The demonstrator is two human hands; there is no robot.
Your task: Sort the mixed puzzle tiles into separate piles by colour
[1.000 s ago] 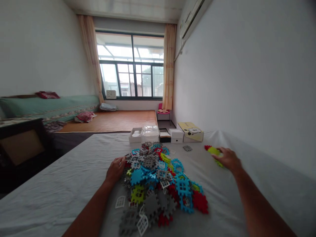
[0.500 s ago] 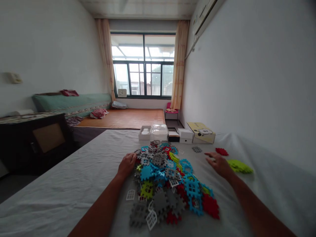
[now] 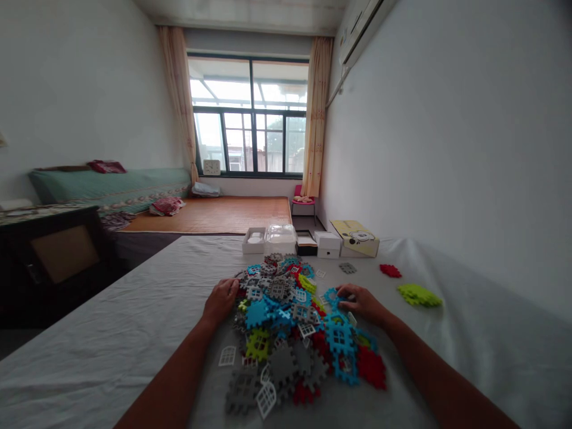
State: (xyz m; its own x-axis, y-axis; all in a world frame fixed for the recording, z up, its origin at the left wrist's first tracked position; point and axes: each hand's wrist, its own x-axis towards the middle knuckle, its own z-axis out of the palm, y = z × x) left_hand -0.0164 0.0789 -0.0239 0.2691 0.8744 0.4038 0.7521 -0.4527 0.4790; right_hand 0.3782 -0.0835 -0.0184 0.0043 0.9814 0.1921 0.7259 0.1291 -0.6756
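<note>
A heap of interlocking plastic tiles [image 3: 295,333] in blue, grey, red and lime lies on the white sheet [image 3: 134,333] in front of me. My left hand [image 3: 220,300] rests curled against the heap's left edge, touching grey tiles. My right hand [image 3: 361,302] sits at the heap's right side, fingers bent onto a blue tile [image 3: 333,296]. A small stack of lime tiles [image 3: 419,294] lies apart to the right, with a lone red tile [image 3: 390,270] and a grey tile [image 3: 347,268] beyond it.
Several small boxes [image 3: 286,241] and a yellow carton [image 3: 355,237] line the far edge of the sheet. A white wall runs along the right. A dark cabinet [image 3: 49,256] stands at the left, with a green bed [image 3: 111,187] and a window behind.
My right hand left the lime tiles lying at the right and moved left onto the heap by a blue tile. My left hand stayed at the heap's left edge.
</note>
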